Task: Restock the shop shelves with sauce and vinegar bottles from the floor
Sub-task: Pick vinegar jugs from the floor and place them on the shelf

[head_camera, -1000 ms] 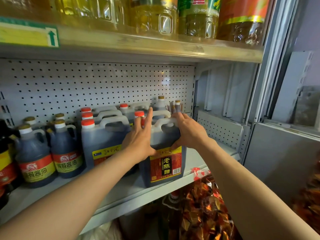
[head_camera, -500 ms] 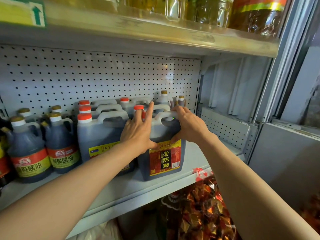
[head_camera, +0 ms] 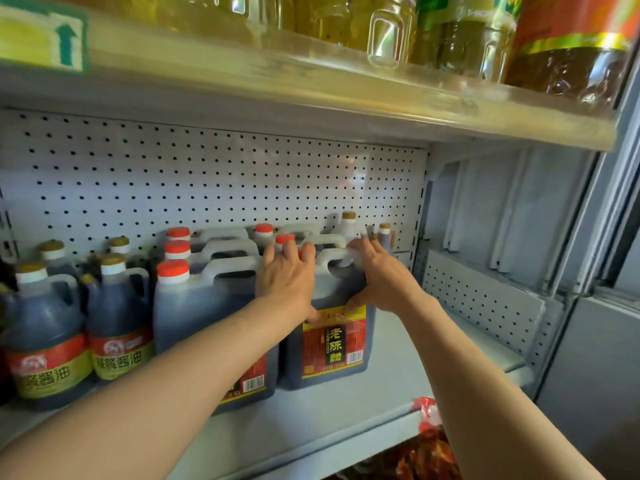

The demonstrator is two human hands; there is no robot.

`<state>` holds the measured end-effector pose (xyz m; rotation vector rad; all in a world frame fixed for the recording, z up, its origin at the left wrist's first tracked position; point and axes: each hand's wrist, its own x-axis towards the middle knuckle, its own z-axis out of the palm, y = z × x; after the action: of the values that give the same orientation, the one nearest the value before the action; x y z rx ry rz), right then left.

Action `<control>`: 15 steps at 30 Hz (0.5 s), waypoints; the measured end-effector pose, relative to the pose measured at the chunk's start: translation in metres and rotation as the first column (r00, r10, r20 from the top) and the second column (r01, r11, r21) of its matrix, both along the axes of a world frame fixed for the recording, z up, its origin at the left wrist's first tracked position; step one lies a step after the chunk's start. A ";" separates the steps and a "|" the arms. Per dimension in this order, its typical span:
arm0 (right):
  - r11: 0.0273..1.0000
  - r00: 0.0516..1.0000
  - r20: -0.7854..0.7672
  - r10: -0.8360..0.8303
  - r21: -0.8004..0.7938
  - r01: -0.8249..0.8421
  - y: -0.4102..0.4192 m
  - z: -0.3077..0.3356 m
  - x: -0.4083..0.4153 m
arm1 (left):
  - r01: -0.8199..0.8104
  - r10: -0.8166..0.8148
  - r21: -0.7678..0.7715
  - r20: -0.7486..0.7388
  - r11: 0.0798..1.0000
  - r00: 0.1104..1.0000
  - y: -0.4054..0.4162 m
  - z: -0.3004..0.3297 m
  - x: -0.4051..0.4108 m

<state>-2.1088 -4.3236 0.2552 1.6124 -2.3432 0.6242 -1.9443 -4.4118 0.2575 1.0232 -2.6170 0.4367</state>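
A dark vinegar jug (head_camera: pixel 334 341) with a white handle and a red and yellow label stands on the grey shelf (head_camera: pixel 346 414), right of a row of like jugs (head_camera: pixel 194 306). My left hand (head_camera: pixel 285 282) lies flat on the jug's left shoulder, fingers reaching up to its red cap and thumb on the front. My right hand (head_camera: pixel 381 282) holds the right side, fingers curled over the handle and thumb pressed on the front above the label.
Soy sauce bottles (head_camera: pixel 117 323) stand at the left. Smaller bottles (head_camera: pixel 348 226) stand against the pegboard (head_camera: pixel 207 181). The upper shelf (head_camera: pixel 311 95) carries oil bottles (head_camera: pixel 568 46). Bare shelf (head_camera: pixel 450 348) lies right of the jug. Red packets (head_camera: pixel 429 455) sit below.
The jug has slid a little further back on the shelf between both hands. My left fingers have drawn closer together, and the camera has come nearer.
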 end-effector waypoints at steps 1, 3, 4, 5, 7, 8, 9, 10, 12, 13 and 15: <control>1.000 1.000 0.005 0.008 0.005 -0.008 -0.002 0.001 -0.002 | -0.001 0.002 -0.029 0.036 1.000 0.999 -0.003 0.003 -0.002; 1.000 1.000 0.012 0.028 0.007 -0.028 -0.003 0.002 -0.006 | 0.021 -0.019 -0.026 0.076 0.999 0.997 -0.009 0.007 -0.003; 0.999 0.999 0.017 0.039 0.000 -0.039 -0.002 0.000 -0.007 | 0.047 -0.047 0.003 0.084 0.999 0.995 -0.011 0.010 -0.002; 0.999 0.998 0.024 0.050 -0.011 -0.049 0.000 -0.002 -0.008 | 0.085 -0.089 0.045 0.079 0.995 0.993 -0.014 0.014 0.001; 0.996 0.995 0.060 0.083 -0.030 -0.081 0.004 -0.007 -0.011 | 0.174 -0.182 0.161 0.033 0.972 0.983 -0.017 0.027 0.012; 0.995 0.991 0.087 0.101 -0.034 -0.099 0.005 -0.009 -0.012 | 0.212 -0.216 0.221 -0.007 0.952 0.976 -0.018 0.035 0.018; 0.993 0.985 0.120 0.121 -0.034 -0.117 0.007 -0.010 -0.014 | 0.241 -0.232 0.285 -0.065 0.928 0.970 -0.023 0.042 0.024; 0.989 0.976 0.162 0.144 -0.031 -0.141 0.007 -0.011 -0.015 | 0.269 -0.233 0.349 -0.144 0.898 0.962 -0.028 0.048 0.028; 0.973 0.921 0.313 0.232 -0.065 -0.223 0.006 -0.014 -0.018 | 0.321 -0.191 0.446 -0.313 0.835 0.931 -0.041 0.052 0.030; 0.958 0.866 0.409 0.288 -0.114 -0.265 0.006 -0.017 -0.017 | 0.341 -0.166 0.462 -0.379 0.818 0.911 -0.046 0.052 0.030; 0.933 0.759 0.543 0.359 -0.237 -0.272 0.004 -0.024 -0.014 | 0.360 -0.146 0.447 -0.444 0.819 0.884 -0.052 0.048 0.026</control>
<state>-2.1228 -4.3193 0.2314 1.9797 -2.3160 1.5213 -1.9181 -4.4637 0.3054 0.7600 -2.4798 -0.5290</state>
